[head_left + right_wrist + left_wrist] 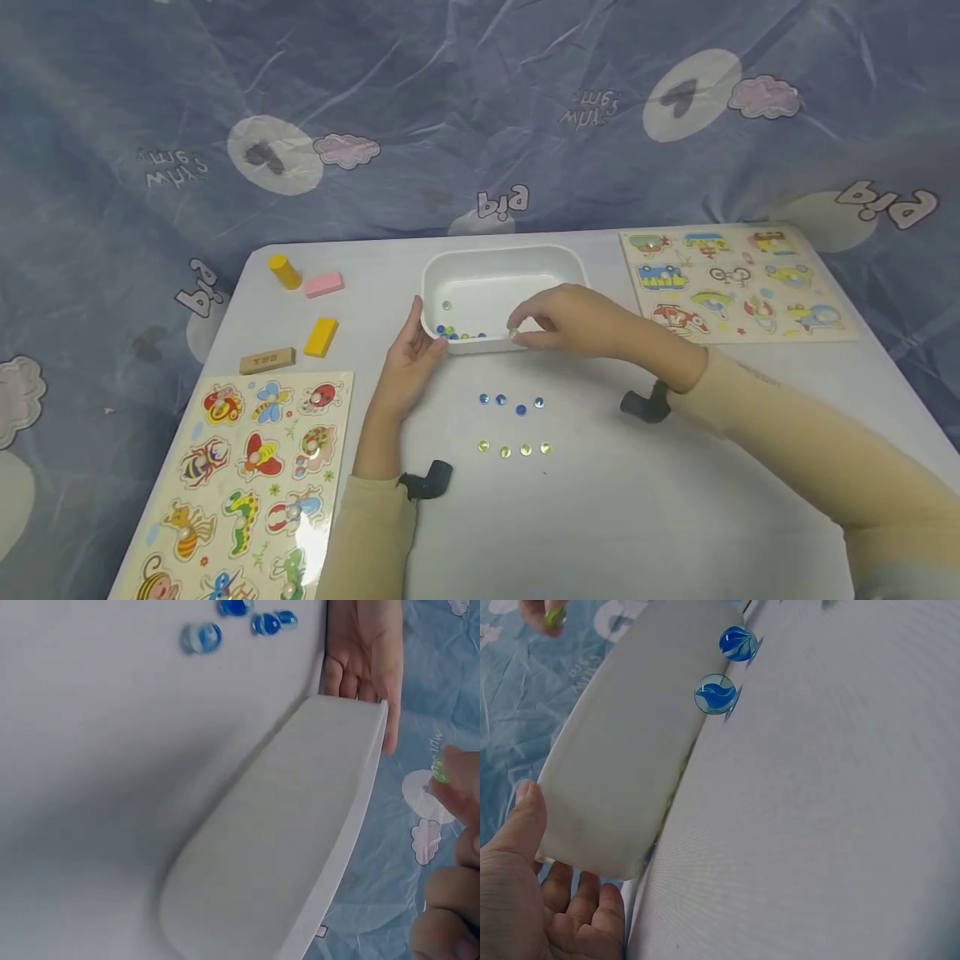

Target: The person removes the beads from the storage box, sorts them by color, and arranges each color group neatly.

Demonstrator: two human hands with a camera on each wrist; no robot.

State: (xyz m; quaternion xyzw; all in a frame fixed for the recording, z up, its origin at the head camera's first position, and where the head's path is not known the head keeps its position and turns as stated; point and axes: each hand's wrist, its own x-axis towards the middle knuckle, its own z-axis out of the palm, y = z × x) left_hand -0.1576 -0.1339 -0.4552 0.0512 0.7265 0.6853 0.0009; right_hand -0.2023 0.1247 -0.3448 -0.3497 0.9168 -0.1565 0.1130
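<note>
A white rectangular tray stands at the back middle of the table, with several blue and yellow-green marbles in its near left corner. My left hand grips the tray's left end, its thumb at the rim. Over the tray's near edge, my right hand pinches one yellow-green marble between thumb and forefinger. In front of the tray lies a row of several blue marbles. Nearer me is a row of several yellow-green marbles.
An insect puzzle board lies at the left and a vehicle puzzle board at the back right. Left of the tray are a yellow cylinder, a pink block, a yellow block and a wooden block. Patterned cloth hangs behind.
</note>
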